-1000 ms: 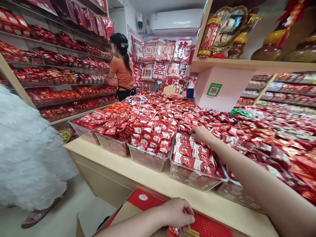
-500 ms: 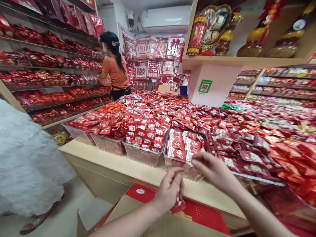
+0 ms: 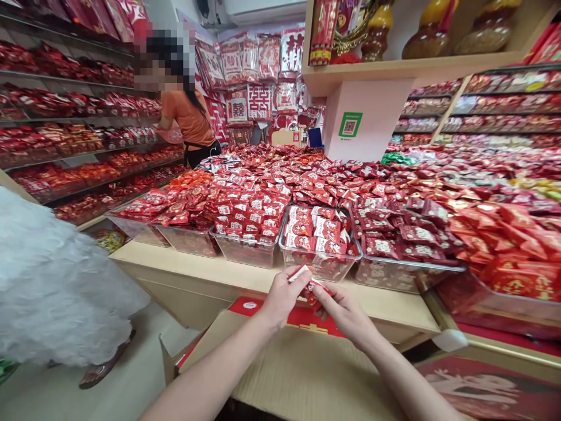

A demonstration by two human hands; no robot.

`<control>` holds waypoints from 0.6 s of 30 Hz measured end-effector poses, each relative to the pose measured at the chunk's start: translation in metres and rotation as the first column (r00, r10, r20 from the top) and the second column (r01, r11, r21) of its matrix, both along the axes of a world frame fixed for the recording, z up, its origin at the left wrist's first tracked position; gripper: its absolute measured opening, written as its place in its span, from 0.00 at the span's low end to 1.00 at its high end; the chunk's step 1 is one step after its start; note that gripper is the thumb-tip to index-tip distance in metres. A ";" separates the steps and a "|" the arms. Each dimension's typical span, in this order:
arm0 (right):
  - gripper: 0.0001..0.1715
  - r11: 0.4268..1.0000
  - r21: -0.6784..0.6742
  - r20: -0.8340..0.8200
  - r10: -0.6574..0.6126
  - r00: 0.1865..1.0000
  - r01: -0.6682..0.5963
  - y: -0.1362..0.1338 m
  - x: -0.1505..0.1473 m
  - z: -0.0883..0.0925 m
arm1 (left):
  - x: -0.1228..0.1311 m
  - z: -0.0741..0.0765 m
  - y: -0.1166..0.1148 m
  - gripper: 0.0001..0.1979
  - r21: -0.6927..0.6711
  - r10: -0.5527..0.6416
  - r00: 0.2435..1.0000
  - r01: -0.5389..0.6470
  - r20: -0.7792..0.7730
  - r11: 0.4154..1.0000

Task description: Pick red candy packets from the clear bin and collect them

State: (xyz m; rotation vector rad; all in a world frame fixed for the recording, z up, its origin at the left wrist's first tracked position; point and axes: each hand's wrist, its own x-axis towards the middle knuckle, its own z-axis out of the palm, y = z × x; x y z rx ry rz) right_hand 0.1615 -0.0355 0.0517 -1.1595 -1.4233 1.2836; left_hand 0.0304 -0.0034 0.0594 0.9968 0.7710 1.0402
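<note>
Between my two hands, above the open cardboard box (image 3: 280, 351), is a small red and white candy packet (image 3: 312, 286). My left hand (image 3: 284, 297) pinches its left side, thumb on top. My right hand (image 3: 339, 304) grips its right side with thumb and fingers. Just beyond them stands a clear plastic bin (image 3: 319, 266) on the counter, holding red and white packets (image 3: 322, 231) laid in rows. To its left is another clear bin (image 3: 249, 251) of red packets, and to its right one (image 3: 394, 273) with dark red packets.
A pale wooden counter (image 3: 184, 272) carries many bins of packets. At the left, a person in a fluffy white garment (image 3: 65, 292) stands close by. Another person in an orange top (image 3: 188, 117) faces the stocked shelves (image 3: 79, 123). A wooden shelf (image 3: 394, 67) overhangs the counter.
My right hand has come down from the bin to my left hand, and both now hold the packet. My left hand has risen slightly. The view has shifted.
</note>
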 end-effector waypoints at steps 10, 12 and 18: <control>0.22 0.989 0.133 0.141 -0.077 0.987 0.059 -0.004 0.003 -0.008 | 0.001 -0.008 -0.003 0.14 -0.110 -0.001 0.991 0.016 0.133 0.994; 0.20 0.993 0.098 0.109 -0.070 0.992 0.059 -0.003 0.004 -0.011 | -0.004 -0.009 -0.003 0.14 -0.009 -0.042 0.999 0.042 -0.009 0.999; 0.18 0.997 -0.011 -0.088 -0.080 0.993 0.080 0.001 0.003 -0.016 | -0.009 -0.015 -0.001 0.16 0.008 -0.028 0.991 0.030 -0.130 1.000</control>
